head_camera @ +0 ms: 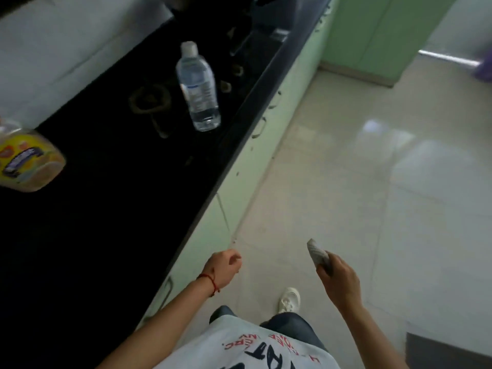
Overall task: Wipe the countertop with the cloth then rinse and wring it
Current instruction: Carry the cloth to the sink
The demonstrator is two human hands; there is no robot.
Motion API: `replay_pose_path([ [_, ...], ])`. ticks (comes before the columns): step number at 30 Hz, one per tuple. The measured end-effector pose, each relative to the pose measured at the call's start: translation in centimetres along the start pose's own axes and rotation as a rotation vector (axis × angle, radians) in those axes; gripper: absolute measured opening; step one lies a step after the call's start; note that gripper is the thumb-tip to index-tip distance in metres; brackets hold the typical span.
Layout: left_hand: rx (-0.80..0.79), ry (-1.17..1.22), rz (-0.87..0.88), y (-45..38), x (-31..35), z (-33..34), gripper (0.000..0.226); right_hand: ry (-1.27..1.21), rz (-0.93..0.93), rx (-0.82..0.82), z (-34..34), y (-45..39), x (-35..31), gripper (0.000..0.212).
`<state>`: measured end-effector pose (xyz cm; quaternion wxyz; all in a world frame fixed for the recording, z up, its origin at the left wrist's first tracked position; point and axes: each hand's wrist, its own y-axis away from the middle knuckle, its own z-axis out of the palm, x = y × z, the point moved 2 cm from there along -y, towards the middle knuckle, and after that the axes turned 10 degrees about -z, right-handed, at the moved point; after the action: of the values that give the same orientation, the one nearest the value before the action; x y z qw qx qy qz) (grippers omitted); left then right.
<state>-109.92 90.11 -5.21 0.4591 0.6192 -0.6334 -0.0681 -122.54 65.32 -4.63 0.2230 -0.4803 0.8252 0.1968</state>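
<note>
A long black countertop (111, 198) runs along the left, from the near left to the far top. My right hand (339, 280) hangs over the floor, well to the right of the counter edge, shut on a folded grey-white cloth (316, 253) that sticks up from its fingers. My left hand (223, 267) is loosely curled with nothing in it, just off the counter's front edge. A red string circles that wrist.
A clear water bottle (198, 86) stands on the counter beside a built-in gas hob (149, 99). A yellow detergent bottle (26, 161) sits at the left edge. Pale green cabinet fronts (269, 123) line the counter; glossy tiled floor (372, 182) spreads right.
</note>
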Motion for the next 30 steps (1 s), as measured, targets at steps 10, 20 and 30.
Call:
replay_pose_path([
  [10,-0.012,0.233,-0.379,-8.1,9.2,5.7,0.028,-0.148,0.410,0.025,-8.2,-4.4,13.8,0.012],
  [20,-0.036,0.271,-0.480,-20.3,18.4,4.5,0.014,-0.228,0.453,0.040,-12.3,-20.4,17.8,0.020],
  [30,-0.170,0.122,-0.399,-35.1,38.0,3.6,0.027,-0.205,0.600,0.063,-18.4,-37.0,22.9,0.012],
])
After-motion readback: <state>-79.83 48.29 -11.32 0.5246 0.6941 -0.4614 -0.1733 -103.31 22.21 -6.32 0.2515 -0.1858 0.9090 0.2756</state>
